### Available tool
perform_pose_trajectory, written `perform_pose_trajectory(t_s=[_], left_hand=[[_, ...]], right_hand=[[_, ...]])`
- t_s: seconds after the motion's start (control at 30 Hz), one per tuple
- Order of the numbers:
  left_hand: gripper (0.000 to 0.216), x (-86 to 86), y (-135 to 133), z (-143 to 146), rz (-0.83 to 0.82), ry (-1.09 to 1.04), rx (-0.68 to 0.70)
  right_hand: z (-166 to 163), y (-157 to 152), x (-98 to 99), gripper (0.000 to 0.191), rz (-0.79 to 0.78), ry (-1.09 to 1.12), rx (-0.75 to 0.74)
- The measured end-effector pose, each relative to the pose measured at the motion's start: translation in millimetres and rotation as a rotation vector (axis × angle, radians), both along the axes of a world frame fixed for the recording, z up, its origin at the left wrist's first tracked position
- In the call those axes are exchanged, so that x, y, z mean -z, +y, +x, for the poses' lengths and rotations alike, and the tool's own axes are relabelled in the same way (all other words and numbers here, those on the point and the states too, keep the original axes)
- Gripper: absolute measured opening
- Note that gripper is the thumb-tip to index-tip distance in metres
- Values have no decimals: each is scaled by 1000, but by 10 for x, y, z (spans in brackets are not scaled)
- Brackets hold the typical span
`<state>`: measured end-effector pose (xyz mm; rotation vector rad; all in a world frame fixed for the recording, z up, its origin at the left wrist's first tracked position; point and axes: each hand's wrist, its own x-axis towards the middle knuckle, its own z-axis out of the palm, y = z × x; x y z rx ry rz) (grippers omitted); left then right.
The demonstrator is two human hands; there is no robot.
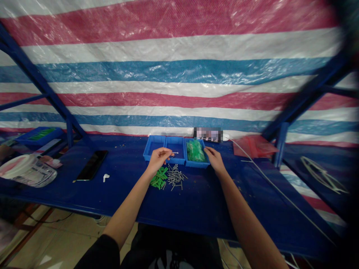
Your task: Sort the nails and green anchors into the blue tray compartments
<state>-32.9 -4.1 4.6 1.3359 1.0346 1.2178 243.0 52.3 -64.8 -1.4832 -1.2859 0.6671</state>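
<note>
Head view: the left hand (pixel 159 158) pinches a screw (pixel 175 152), thin and silvery, by the middle bin (pixel 179 162); fingers hide its other end. The right hand (pixel 214 158) is at the right bin (pixel 198 164); whether it grips, I cannot tell. Green plugs (pixel 160 177), partly covered by the left forearm (pixel 137 190), lie beside grey screws (pixel 176 177) on the worktop (pixel 196 209). Binned green packets (pixel 195 151) blur together.

Metal fastener (pixel 175 152): near end hidden behind the fingertips of the left hand (pixel 159 158); any thread too small to tell. Right hand (pixel 215 158): fingertip contact with tray (pixel 196 164) unclear. Screen (pixel 209 135), 3 o'clock of centre: pixelated, illegible. Tub (pixel 36 170), 9 o'clock: cut by the edge, lettering unreadable. Shirt print (pixel 168 259), 6 o'clock: cut off.
</note>
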Motion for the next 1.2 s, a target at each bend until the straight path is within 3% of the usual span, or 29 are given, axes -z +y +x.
perform_pose_trajectory(t_s=[0.23,0.4,0.57,0.7,0.87,1.2], left_hand=[[26,119,-17,36,115,301,3],[25,109,-49,45,211,437,10],[16,48,-126,64,481,586,137],[17,37,-199,89,596,774,285],[18,70,-216,98,610,996,354],[19,132,-246,190,596,1115,330]], right_hand=[[-21,-14,-21,43,7,18,-7],[-21,-19,-32,42,1,26,-6],[-25,-21,-44,41,9,27,-12],[-26,-20,-41,42,8,28,-8],[-36,-34,-66,42,4,35,-3],[-38,-37,-66,44,-6,40,-4]])
